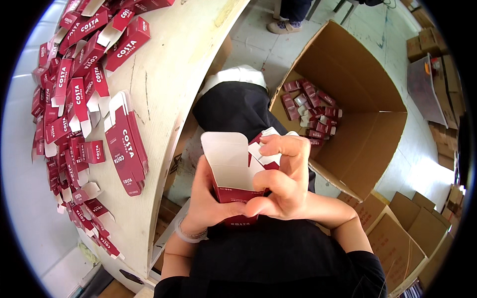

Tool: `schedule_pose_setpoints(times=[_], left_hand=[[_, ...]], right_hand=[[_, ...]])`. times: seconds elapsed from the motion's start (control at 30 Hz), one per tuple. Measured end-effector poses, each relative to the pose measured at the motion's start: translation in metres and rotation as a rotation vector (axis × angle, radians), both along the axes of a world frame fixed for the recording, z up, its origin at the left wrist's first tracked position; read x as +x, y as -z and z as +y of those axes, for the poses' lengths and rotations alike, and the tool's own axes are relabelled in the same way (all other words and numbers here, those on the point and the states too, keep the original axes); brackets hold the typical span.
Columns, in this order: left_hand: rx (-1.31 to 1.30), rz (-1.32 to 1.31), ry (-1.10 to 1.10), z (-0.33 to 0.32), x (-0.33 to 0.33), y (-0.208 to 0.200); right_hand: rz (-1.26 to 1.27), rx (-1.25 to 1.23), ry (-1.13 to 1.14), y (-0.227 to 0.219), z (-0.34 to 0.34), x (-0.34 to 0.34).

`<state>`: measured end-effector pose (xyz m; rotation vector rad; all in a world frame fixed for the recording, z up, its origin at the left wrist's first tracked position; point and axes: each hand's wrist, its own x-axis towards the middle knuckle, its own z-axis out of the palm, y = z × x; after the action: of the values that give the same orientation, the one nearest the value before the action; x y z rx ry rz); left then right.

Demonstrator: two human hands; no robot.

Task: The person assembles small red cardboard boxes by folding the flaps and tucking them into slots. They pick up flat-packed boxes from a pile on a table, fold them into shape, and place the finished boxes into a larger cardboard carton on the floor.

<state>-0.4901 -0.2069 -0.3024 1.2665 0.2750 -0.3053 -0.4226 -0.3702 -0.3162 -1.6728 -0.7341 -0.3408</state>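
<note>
My left hand is wrapped round a small dark red carton with white lettering, held upright in front of my body. The carton's top is open: a tall white flap stands up on its left side, and the white inside shows. My right hand grips the carton's right side with bent fingers, the thumb low on the front. Behind these fingers, more red and white card shows; whether it belongs to the same carton I cannot tell.
On the pale table to the left lie a heap of red cartons and a stack of flat ones. At the right, a large cardboard box holds several red cartons. More cardboard lies behind; another person's shoe is beyond.
</note>
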Motion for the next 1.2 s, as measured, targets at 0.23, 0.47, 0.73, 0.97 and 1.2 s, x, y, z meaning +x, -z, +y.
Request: schedule_pose_setpoints(times=[0.23,0.47,0.73,0.97,1.2], left_hand=[[0.121,-0.438,-0.176,-0.022,-0.018,0.018],[0.087,-0.265,0.021,-0.016,-0.027,0.022],[0.577,-0.59,0.155,0.003,-0.012,0.009],[0.549,-0.547,0.001,-0.003,0.014,-0.007],[0.53,-0.596,0.101,0.001,0.015,-0.003]], right_hand=[[-0.067,0.041,-0.088,0.003,0.0,-0.006],[-0.019,-0.042,-0.081,0.003,0.002,-0.007],[1.127,0.552,-0.405,-0.017,-0.022,0.025],[0.551,0.041,-0.505,-0.028,-0.033,0.027],[0.415,-0.047,-0.398,-0.021,-0.032,0.025]])
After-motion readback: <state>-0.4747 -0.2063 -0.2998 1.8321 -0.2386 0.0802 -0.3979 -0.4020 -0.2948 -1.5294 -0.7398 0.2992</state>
